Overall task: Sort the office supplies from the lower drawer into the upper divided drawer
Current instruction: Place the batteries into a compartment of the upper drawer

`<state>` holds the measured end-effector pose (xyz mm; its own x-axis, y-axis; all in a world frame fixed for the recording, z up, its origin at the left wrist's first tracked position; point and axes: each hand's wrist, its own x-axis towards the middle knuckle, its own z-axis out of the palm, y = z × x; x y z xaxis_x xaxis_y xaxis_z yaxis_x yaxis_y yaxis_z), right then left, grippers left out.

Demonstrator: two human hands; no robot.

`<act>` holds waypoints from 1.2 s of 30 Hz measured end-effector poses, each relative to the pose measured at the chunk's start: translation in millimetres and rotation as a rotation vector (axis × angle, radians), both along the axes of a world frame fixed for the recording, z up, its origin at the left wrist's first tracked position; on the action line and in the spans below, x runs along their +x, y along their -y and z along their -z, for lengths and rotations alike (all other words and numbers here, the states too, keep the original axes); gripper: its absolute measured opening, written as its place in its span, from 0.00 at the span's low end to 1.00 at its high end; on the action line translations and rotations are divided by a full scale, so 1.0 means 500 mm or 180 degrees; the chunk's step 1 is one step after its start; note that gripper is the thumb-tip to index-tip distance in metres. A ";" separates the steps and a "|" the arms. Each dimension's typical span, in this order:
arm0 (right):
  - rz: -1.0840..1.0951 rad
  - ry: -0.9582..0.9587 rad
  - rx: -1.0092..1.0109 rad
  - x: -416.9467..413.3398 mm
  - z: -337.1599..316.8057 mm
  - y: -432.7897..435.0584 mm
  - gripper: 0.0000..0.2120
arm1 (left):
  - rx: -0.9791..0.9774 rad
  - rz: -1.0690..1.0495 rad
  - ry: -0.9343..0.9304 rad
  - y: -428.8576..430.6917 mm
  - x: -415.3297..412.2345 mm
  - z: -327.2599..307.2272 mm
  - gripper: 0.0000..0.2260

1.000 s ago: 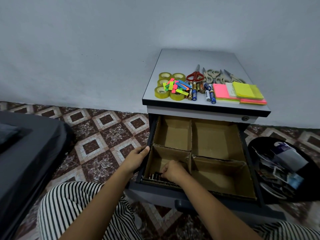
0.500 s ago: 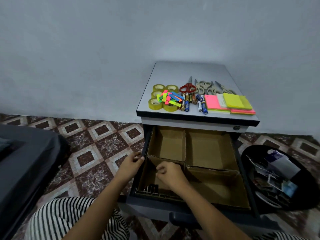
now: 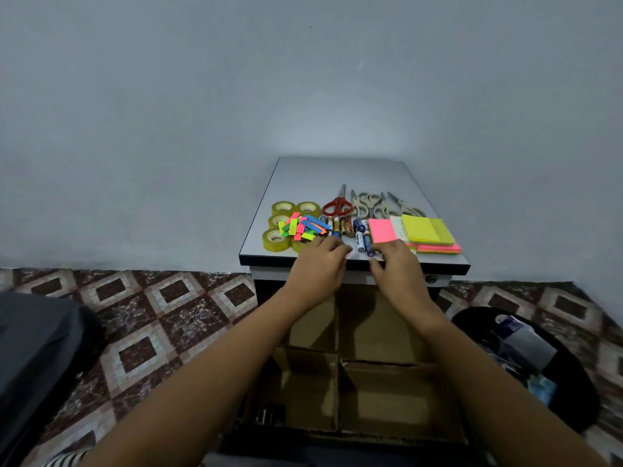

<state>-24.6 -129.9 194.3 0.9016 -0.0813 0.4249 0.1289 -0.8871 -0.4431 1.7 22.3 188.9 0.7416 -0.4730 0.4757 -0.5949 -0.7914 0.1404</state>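
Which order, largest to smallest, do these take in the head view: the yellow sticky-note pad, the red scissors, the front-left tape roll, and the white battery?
1. yellow sticky-note pad
2. red scissors and front-left tape roll: too alike to rank; the scissors also lie farther back.
3. white battery

The single view came from a camera worn on the person's head, which looked forward and somewhat down toward a pale wall point(image 3: 202, 96) and the small cabinet point(image 3: 350, 176) standing against it. It stood near: the left hand point(image 3: 317, 264) and the right hand point(image 3: 399, 267) came in from the bottom edge and reached the cabinet's front rim at mid-frame. The open divided drawer point(image 3: 377, 328) lay under the arms, seen steeply from above, and the wide lens took in the patterned floor point(image 3: 161, 315) on both sides.
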 end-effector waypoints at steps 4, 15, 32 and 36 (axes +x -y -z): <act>0.0002 -0.0128 -0.0922 0.031 0.013 0.018 0.21 | 0.0759 -0.0122 0.0033 0.054 0.029 -0.004 0.23; -0.0064 -0.0035 -0.0872 0.032 0.033 0.021 0.16 | 0.1016 -0.0188 0.0293 0.074 0.036 -0.001 0.15; -0.0218 0.0285 0.1178 -0.045 0.016 -0.029 0.13 | -0.0922 0.0368 -0.0677 0.001 -0.010 -0.029 0.10; -0.0453 -0.0201 0.1895 -0.107 0.055 -0.059 0.12 | -0.1079 0.0296 -0.1796 -0.059 -0.071 -0.017 0.08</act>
<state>-78.2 -100.2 166.7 0.9430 -0.1652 0.2889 0.1851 -0.4611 -0.8678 -33.8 51.9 197.2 0.8838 -0.4396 0.1601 -0.4208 -0.5976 0.6825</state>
